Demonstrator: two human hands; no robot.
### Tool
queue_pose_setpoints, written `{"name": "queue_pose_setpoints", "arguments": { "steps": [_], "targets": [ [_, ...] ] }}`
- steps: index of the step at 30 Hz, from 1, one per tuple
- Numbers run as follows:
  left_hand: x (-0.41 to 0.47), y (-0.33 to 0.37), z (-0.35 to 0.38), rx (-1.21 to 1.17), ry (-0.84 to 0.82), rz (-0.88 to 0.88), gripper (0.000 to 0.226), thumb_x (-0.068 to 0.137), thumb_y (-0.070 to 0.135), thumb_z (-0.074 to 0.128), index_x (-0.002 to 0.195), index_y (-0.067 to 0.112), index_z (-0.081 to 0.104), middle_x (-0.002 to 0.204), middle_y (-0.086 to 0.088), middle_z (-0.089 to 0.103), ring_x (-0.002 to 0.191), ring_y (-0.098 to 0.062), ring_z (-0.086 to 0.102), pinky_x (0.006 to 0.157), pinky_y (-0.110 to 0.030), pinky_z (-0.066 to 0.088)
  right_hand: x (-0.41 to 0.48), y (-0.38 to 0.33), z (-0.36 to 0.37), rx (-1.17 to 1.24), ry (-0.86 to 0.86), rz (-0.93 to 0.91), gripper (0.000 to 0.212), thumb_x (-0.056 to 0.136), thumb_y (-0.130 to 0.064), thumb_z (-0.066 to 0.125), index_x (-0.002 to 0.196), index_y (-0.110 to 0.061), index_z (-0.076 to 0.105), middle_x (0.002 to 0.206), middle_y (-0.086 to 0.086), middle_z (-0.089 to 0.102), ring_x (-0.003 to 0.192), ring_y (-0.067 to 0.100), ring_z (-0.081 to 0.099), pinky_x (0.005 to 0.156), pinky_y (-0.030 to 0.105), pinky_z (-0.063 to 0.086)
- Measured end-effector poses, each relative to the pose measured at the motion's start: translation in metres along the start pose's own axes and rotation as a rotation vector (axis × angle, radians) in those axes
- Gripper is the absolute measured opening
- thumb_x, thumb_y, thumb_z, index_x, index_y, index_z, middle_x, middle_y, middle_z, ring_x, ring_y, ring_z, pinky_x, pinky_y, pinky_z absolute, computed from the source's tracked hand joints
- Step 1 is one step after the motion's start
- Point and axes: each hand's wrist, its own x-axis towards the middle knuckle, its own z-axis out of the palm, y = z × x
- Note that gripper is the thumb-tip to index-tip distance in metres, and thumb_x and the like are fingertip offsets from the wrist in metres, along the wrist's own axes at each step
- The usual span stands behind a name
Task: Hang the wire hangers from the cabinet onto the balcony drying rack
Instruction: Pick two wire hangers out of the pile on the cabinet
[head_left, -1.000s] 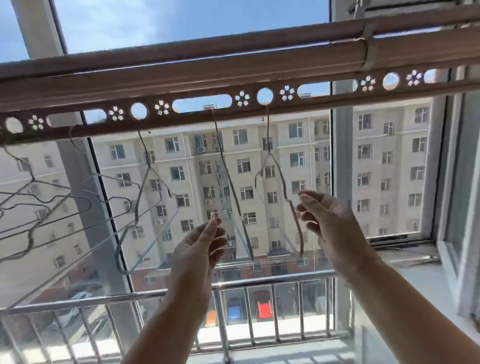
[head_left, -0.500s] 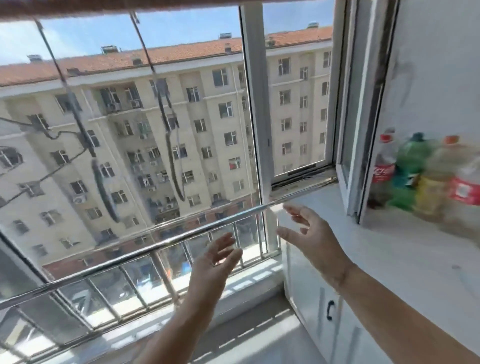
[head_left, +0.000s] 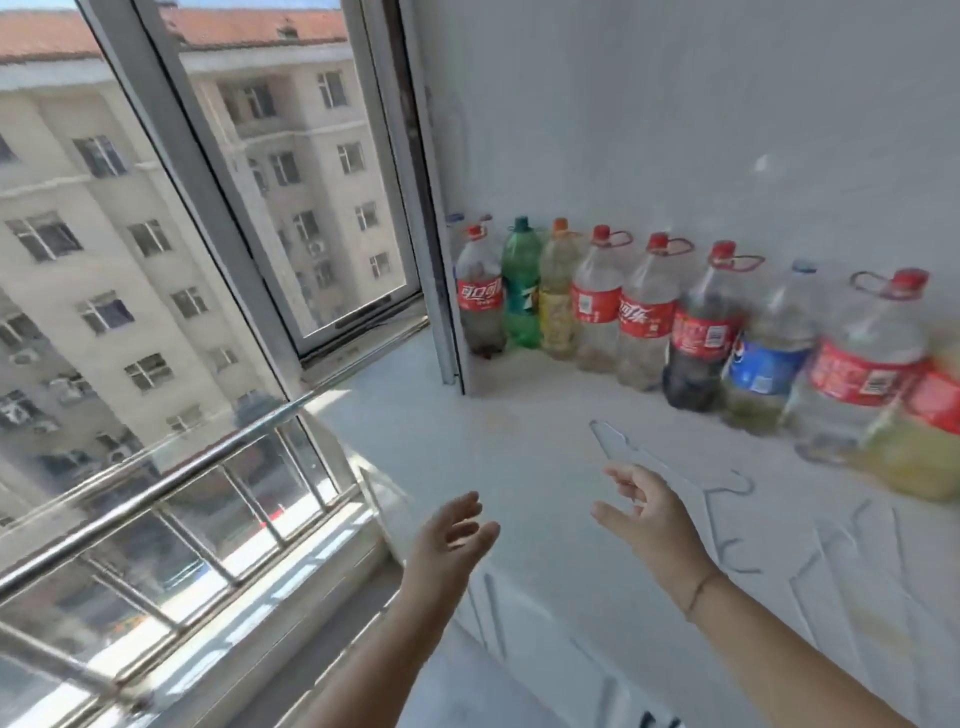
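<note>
Several silver wire hangers (head_left: 810, 545) lie flat on the white cabinet top (head_left: 519, 467) at the right, and the nearest hanger (head_left: 618, 447) points toward the window. My right hand (head_left: 649, 514) hovers just over that hanger's near end, fingers spread, holding nothing. Over the cabinet's left edge my left hand (head_left: 452, 535) is open and empty. The drying rack is out of view above.
A row of large plastic drink bottles (head_left: 644, 312) stands along the white wall at the back of the cabinet top. An open window frame (head_left: 415, 218) and a steel balcony rail (head_left: 156, 493) run along the left. Cabinet doors (head_left: 498, 613) show below the counter edge.
The view has swung down and right from the drying rack with its hung hangers to the cabinet top. Both hands dropped away from the rack, empty, toward the hangers lying there.
</note>
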Motion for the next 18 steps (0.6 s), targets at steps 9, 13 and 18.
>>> {"name": "queue_pose_setpoints", "arguments": {
  "steps": [9, 13, 18],
  "targets": [
    [0.030, -0.029, 0.160, 0.059, -0.200, -0.116, 0.029, 0.085, 0.018, 0.067, 0.113, 0.020, 0.061, 0.109, 0.003, 0.065, 0.093, -0.003, 0.062, 0.070, -0.012, 0.045, -0.034, 0.120, -0.150, -0.081, 0.284, 0.328, 0.031, 0.078, -0.009, 0.068, 0.107, -0.014, 0.061, 0.109, 0.004, 0.061, 0.102, 0.018, 0.056, 0.086, 0.027, 0.041],
    [0.041, -0.043, 0.208, 0.128, -0.253, -0.148, 0.026, 0.085, 0.018, 0.067, 0.110, 0.013, 0.064, 0.095, 0.008, 0.066, 0.088, -0.006, 0.062, 0.070, -0.012, 0.044, -0.054, 0.163, -0.186, -0.106, 0.404, 0.485, 0.026, 0.076, -0.008, 0.070, 0.101, -0.009, 0.065, 0.095, 0.008, 0.065, 0.091, 0.024, 0.061, 0.084, 0.030, 0.045],
    [0.064, -0.062, 0.250, 0.215, -0.310, -0.219, 0.026, 0.085, 0.020, 0.067, 0.108, 0.011, 0.065, 0.098, -0.002, 0.067, 0.089, -0.013, 0.061, 0.075, -0.021, 0.043, -0.064, 0.191, -0.206, -0.143, 0.581, 0.594, 0.014, 0.075, -0.008, 0.070, 0.088, -0.011, 0.064, 0.087, 0.009, 0.065, 0.085, 0.027, 0.061, 0.075, 0.029, 0.043]
  ]
}}
